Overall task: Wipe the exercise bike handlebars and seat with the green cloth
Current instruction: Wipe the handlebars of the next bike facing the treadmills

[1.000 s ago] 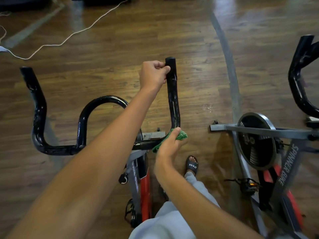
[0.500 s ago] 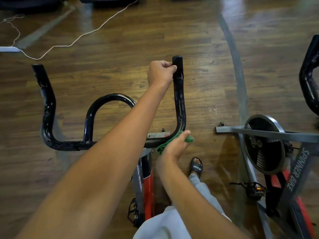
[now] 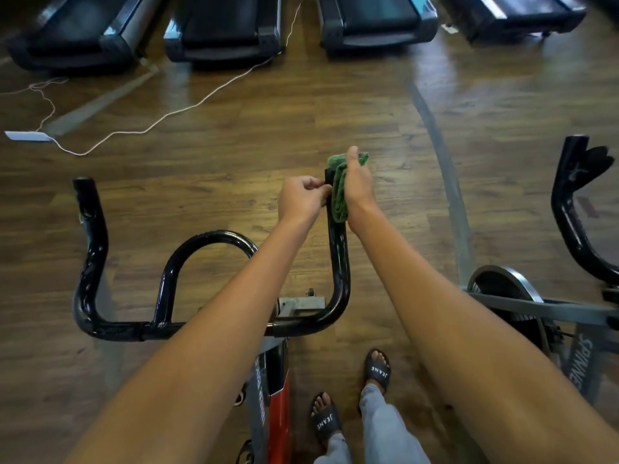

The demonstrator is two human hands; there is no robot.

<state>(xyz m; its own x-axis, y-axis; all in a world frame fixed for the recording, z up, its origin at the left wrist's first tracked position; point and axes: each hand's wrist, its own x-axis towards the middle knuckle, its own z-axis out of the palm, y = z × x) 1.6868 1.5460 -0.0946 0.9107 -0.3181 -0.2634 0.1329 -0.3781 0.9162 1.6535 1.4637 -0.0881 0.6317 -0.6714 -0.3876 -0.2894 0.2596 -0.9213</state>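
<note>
At right horn tip of handlebars, head view: right hand clamps green cloth around bar; left hand pinches bar beside it. Step: handlebar wipe. Next, likely: stroke down. Seat unseen.

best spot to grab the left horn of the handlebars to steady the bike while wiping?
Probably the straight upper stretch of the left horn, just below its capped tip, with a hand wrapping it from the near side. That section is a bare round tube and nothing is on it; the right hand and green cloth work the right horn.
</note>
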